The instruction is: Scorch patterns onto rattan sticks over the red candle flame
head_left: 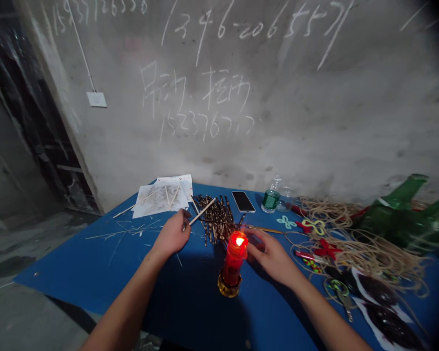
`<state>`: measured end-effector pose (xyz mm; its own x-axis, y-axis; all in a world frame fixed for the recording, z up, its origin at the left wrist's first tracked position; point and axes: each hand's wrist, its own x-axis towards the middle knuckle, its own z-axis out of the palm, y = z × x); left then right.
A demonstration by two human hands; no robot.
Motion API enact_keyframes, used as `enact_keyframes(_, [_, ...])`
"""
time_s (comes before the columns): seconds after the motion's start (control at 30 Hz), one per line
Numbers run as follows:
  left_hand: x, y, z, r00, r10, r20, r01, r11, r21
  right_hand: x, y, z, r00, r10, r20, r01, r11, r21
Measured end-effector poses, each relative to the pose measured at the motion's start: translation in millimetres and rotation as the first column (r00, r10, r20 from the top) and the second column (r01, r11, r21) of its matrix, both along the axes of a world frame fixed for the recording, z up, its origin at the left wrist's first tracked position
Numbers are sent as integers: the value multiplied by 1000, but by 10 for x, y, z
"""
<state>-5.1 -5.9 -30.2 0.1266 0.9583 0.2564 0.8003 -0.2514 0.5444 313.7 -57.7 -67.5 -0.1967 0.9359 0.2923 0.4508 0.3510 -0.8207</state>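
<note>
Head: L hand (171, 235) pinches stick (202, 211) (thin wood); R hand (269, 256) spread nr red candle (235, 258).

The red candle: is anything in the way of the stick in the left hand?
A low heap of dark sticks on the blue table lies between the stick in the left hand and the red candle.

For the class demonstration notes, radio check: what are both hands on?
Left grip pinching slim pale wooden stick. Right grip open, beside lit red cylindrical candle. Heap of dark scorched wooden sticks between hands, beyond candle.
</note>
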Motion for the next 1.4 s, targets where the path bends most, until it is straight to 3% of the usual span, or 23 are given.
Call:
enact_keyframes(0.1, [74,-51,54,965,-204,167,194,978,76,-15,-31,38,997,3,-73,-5,999,-34])
enact_keyframes(0.2, [171,-154,139,880,-388,273,387,920,57,-35,-76,108,987,15,-161,-28,997,-77])
enact_keyframes(0.33, [273,-275,210,820,-471,326,498,867,-1,-69,-103,166,982,55,-181,-70,994,-81])
enact_keyframes(0.43, [305,-307,229,810,-459,366,495,869,-5,-83,-92,168,984,35,-174,-45,997,-57])
enact_keyframes(0.6, [278,-259,214,826,-404,393,399,912,97,-38,-74,186,972,-134,-193,141,990,23])
enact_keyframes(0.73, [238,-197,155,806,-349,478,344,934,101,8,-74,229,953,-209,-222,232,969,86])
enact_keyframes(0.9, [247,-188,150,810,-310,498,291,949,119,5,-76,244,945,-200,-257,223,973,64])
enact_keyframes(1.13, [246,-183,170,744,-272,611,277,957,89,-25,-84,230,940,-162,-299,180,983,35])
enact_keyframes(1.4, [234,-172,166,743,-211,635,223,973,63,-17,-92,235,923,-151,-353,176,984,40])
